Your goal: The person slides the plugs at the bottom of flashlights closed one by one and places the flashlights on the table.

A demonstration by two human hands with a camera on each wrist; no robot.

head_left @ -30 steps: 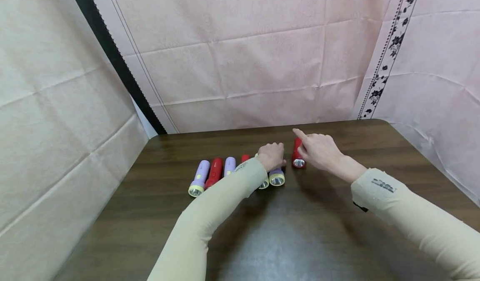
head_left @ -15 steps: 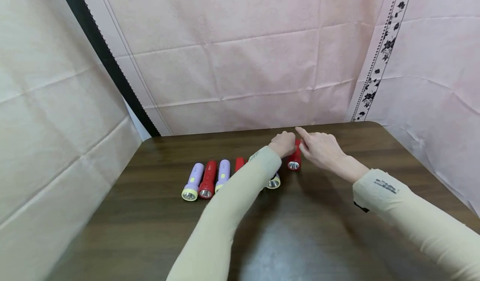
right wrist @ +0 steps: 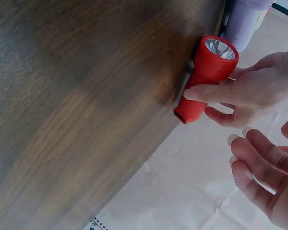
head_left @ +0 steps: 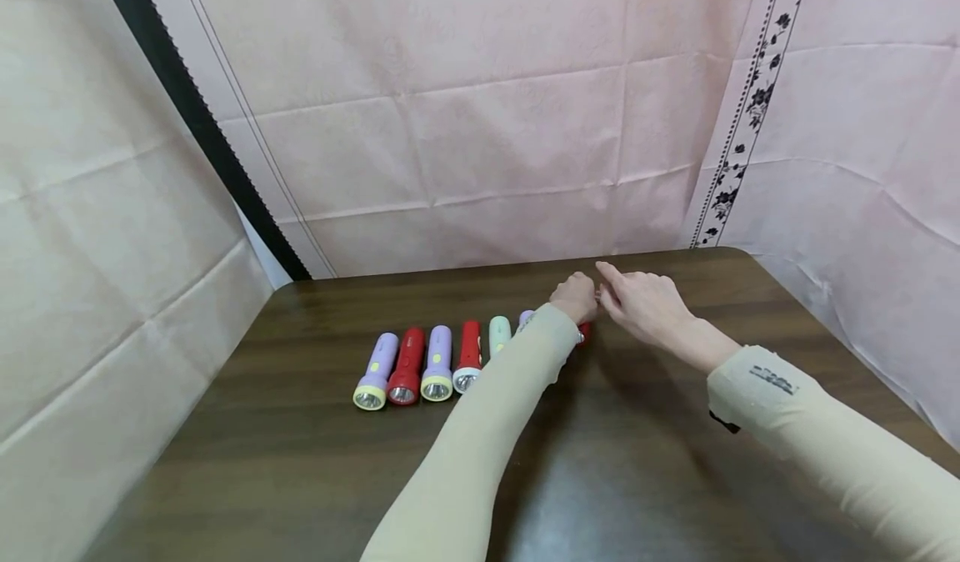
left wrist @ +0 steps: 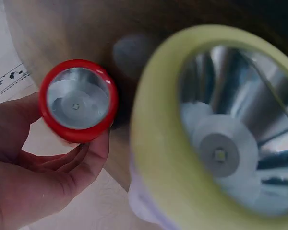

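A red flashlight [right wrist: 209, 67] stands at the right end of a row of flashlights on the table. My left hand [head_left: 576, 297] grips its barrel, with the thumb on one side and fingers on the other in the right wrist view; in the head view, hand and sleeve cover most of it. Its round lens [left wrist: 77, 105] faces the left wrist camera. Just right of it is my right hand [head_left: 647, 303], index finger extended forward and holding nothing. Its other fingers [right wrist: 257, 167] are loosely bent. A purple flashlight with a yellow rim [left wrist: 156, 129] looms close in the left wrist view.
Leftward along the row lie a purple flashlight [head_left: 377, 366], a red one [head_left: 407, 368], another purple one [head_left: 438, 364], a red one with a white rim [head_left: 468, 358], a mint one [head_left: 499, 334] and a partly hidden purple one [head_left: 527, 316]. Pale cloth [head_left: 480, 128] hangs behind the table.
My left hand has moved right, from over the purple flashlight to the red end one, and now grips it. The right hand, earlier overlapping that flashlight, now sits slightly right of it. The view has shifted.
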